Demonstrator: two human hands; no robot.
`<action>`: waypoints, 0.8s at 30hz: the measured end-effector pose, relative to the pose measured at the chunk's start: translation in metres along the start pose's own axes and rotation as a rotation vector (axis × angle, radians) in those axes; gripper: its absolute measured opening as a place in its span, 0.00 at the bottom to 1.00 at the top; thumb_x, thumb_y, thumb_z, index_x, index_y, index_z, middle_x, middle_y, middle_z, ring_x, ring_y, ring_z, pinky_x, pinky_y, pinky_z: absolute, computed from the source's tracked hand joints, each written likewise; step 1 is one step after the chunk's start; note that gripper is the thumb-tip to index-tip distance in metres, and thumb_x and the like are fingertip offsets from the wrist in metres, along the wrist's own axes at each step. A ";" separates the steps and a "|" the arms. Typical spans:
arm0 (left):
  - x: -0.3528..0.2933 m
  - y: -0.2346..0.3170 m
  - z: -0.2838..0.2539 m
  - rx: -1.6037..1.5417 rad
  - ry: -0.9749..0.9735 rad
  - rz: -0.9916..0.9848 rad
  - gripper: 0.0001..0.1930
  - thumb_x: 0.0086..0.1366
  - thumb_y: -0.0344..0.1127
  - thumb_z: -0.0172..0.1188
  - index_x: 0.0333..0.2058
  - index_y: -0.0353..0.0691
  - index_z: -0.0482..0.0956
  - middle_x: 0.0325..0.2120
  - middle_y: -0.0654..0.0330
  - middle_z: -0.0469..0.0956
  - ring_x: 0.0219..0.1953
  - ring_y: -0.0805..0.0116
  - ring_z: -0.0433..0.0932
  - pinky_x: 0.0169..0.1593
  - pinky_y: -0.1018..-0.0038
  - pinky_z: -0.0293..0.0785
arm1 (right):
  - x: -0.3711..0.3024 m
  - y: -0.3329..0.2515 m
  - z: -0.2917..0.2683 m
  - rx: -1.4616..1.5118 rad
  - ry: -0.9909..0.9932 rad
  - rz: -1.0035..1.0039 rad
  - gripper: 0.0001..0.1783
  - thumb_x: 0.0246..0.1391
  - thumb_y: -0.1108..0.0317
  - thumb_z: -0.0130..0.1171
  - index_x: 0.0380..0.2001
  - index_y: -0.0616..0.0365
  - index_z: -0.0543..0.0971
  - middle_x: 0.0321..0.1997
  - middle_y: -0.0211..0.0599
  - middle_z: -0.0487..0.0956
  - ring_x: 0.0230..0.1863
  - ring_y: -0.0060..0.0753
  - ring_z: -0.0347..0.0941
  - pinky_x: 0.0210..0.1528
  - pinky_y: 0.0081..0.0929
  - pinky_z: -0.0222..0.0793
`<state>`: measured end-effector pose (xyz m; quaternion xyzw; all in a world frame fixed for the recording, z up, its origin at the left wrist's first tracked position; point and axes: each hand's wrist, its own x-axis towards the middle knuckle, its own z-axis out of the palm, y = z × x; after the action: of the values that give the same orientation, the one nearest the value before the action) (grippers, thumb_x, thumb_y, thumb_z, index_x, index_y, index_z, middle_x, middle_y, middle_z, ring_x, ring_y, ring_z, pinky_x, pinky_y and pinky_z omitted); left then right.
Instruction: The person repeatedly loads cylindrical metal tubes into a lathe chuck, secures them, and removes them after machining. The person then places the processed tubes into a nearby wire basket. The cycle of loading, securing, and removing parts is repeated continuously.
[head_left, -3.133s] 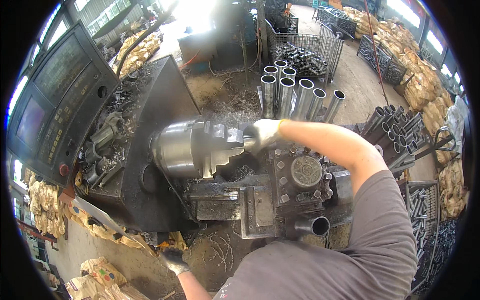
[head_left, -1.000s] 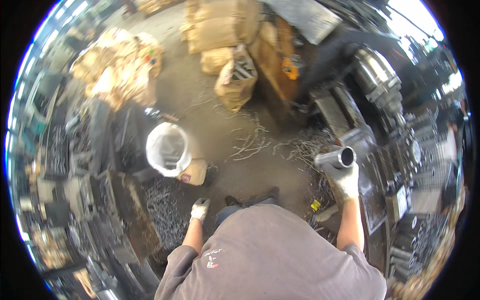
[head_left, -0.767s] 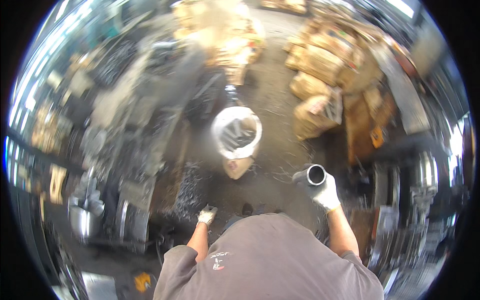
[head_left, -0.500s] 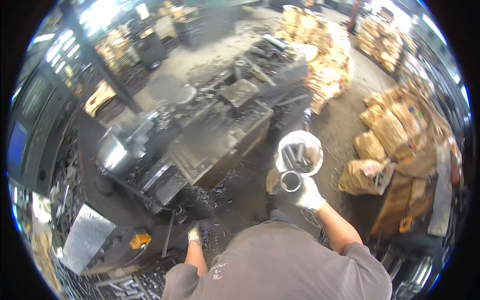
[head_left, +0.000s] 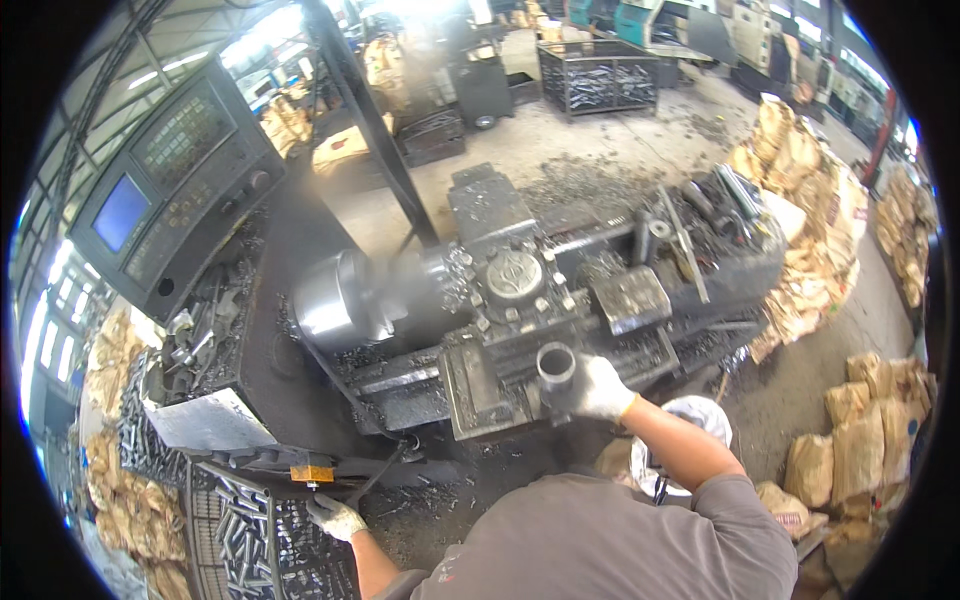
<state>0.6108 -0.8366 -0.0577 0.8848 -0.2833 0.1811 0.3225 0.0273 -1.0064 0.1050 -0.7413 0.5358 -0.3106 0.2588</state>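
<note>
In the head view, my right hand (head_left: 603, 388), in a white work glove, is closed around a short dark metal tube (head_left: 556, 364). The tube stands nearly upright, its round open end facing up, over the front tray of a lathe (head_left: 460, 385). Left of it is the lathe's shiny round chuck (head_left: 335, 303), and a tool turret (head_left: 514, 275) stands behind. My left hand (head_left: 337, 516), also gloved, is low at the left with fingers stretched out, just below a yellow box (head_left: 312, 473). I see nothing held in it.
A control panel (head_left: 165, 195) with a blue screen rises at the left. Crates of metal pieces (head_left: 245, 540) stand below it. A white bucket (head_left: 712, 412) is partly hidden by my right arm. Brown sacks (head_left: 850, 440) are piled at the right, and metal chips litter the machine.
My right hand has carried the tube from beside the white bucket to over the lathe tray. My left hand now is by the yellow box. The view has turned left.
</note>
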 end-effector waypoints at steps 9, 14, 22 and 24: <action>0.031 -0.018 -0.009 -1.365 -0.494 -0.925 0.20 0.75 0.61 0.58 0.45 0.50 0.78 0.30 0.63 0.77 0.31 0.60 0.76 0.44 0.59 0.76 | 0.077 -0.037 -0.129 0.008 -0.285 -0.410 0.07 0.52 0.63 0.72 0.32 0.53 0.90 0.36 0.43 0.89 0.36 0.51 0.86 0.40 0.44 0.82; -0.062 0.020 0.035 -1.446 -0.482 -0.901 0.15 0.73 0.54 0.63 0.33 0.51 0.81 0.27 0.67 0.76 0.31 0.68 0.75 0.36 0.66 0.71 | 0.182 -0.130 -0.094 -0.329 -0.250 -0.630 0.11 0.50 0.59 0.72 0.32 0.54 0.90 0.38 0.42 0.90 0.37 0.48 0.88 0.41 0.40 0.84; -0.117 0.170 0.012 -1.127 -0.865 -0.768 0.14 0.74 0.39 0.66 0.49 0.37 0.78 0.31 0.52 0.84 0.26 0.61 0.84 0.32 0.65 0.83 | 0.348 -0.090 0.057 -0.850 -1.298 -0.217 0.21 0.54 0.56 0.72 0.44 0.62 0.89 0.41 0.40 0.90 0.37 0.38 0.84 0.39 0.41 0.81; -0.111 0.174 -0.001 -1.078 -0.853 -0.652 0.14 0.74 0.39 0.65 0.50 0.36 0.78 0.31 0.52 0.84 0.26 0.61 0.84 0.31 0.64 0.83 | 0.344 -0.103 0.053 -0.698 -1.143 -0.388 0.16 0.57 0.61 0.70 0.43 0.62 0.89 0.39 0.40 0.89 0.35 0.36 0.83 0.37 0.40 0.80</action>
<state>0.4169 -0.9030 -0.0316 0.6370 -0.1568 -0.4446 0.6100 0.2116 -1.3021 0.2056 -0.9106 0.2420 0.2782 0.1867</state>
